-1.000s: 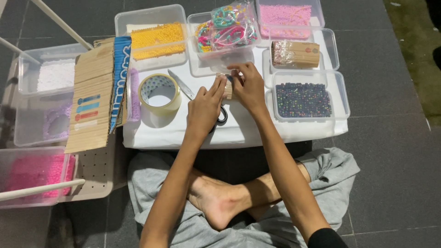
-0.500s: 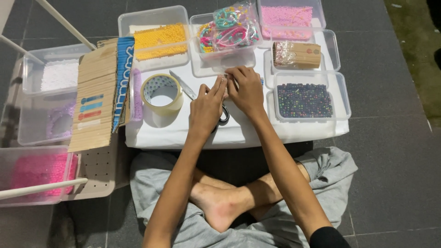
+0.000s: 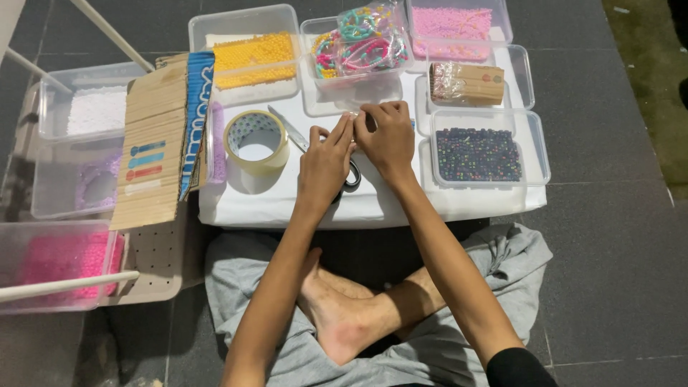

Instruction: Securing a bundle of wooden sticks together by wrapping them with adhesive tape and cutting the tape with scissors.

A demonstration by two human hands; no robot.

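White board is the work surface, sitting across the person's crossed legs with clear plastic tubs packed round it. Biggest items: corrugated cardboard sheet with coloured stripes leaning over the left tubs, tub of bright pink beads at lower left, tub of white beads above it, tub of yellow beads top centre, tub of pale pink beads top right, tub of dark mixed beads just right of the hands. Centre tub holds several finished-looking bracelets in teal, pink and mixed colours, so some pieces look done already. Tan packet lies in the shallow tray behind the dark beads. Roll of clear tape stands on the board left of the hands; scissors lie beside it, handles mostly under the left wrist, untouched. Left hand and right hand meet fingertip to fingertip near the board's middle, just in front of the bracelet tub; both pinched on something tiny between them, too small to tell, maybe a bead or thread end. Judging by this, current piece is at an early, fiddly stage: no strung length visible near the hands, bulk of beads in tubs unused
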